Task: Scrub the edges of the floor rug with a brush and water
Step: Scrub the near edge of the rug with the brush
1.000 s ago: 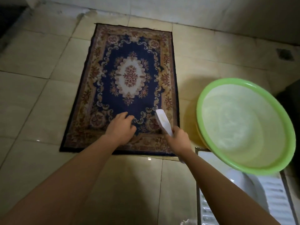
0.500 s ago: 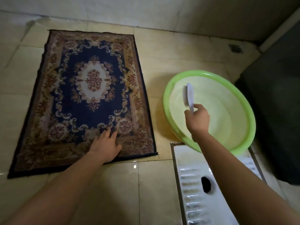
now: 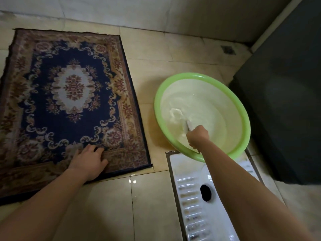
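Note:
A patterned floor rug (image 3: 69, 94), dark blue with a beige floral border, lies flat on the tiled floor at the left. My left hand (image 3: 88, 160) rests on its near border, fingers spread over the pile. To the right stands a green basin (image 3: 241, 108) holding water. My right hand (image 3: 198, 135) grips the handle of a white brush (image 3: 188, 125), whose head is down in the water and blurred by ripples.
A white squat toilet pan (image 3: 191, 197) with a metal rim lies in the floor at the lower right, under the basin's near edge. A large dark block (image 3: 281, 101) fills the right side. A floor drain (image 3: 227, 49) sits by the far wall.
My right hand carried the brush from the rug's near right corner over to the basin and lowered its head into the water. The left hand stayed on the rug.

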The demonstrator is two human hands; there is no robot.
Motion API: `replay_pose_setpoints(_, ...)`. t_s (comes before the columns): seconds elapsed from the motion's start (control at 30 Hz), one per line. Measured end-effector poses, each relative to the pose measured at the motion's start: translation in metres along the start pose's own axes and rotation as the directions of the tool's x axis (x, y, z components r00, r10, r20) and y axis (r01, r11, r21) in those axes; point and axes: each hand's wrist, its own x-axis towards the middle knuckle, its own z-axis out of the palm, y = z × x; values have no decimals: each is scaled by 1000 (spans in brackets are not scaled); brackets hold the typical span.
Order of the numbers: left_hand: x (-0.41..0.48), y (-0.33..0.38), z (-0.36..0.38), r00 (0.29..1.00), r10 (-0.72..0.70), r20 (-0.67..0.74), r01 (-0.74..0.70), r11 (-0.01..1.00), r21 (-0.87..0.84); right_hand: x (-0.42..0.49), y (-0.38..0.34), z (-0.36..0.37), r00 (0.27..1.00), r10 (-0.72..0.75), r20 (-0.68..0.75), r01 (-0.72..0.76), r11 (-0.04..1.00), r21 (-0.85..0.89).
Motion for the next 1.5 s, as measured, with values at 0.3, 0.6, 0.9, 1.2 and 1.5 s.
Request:
replay_pose_setpoints(0.3, -1, -6, -3, 999, 31, 11, -31, 999, 5, -8, -1, -10, 981, 69, 179, -125, 939, 321)
replay_pose_setpoints(0.6, -14, -1, -10, 999, 35, -3, -35, 985, -171, -26, -18, -3, 948, 107, 298, -304, 570, 763)
replay_pose_setpoints(0.9, -74, -31, 17, 998, -40, -50, 23, 955, -297, -121, -35, 74, 991, -92, -102, 137, 643, 753)
replay_pose_setpoints(1.2, -102, -115, 36, 960, -276, -46, 248, 916, -314, -174, 36, 174, 967, -246, 65, 189, 866, 463)
replay_pose_setpoints(1.5, -92, -59, 70, 984, -33, -172, 9, 991, -135, -113, 60, 146, 915, -392, 100, 399, 914, -67)
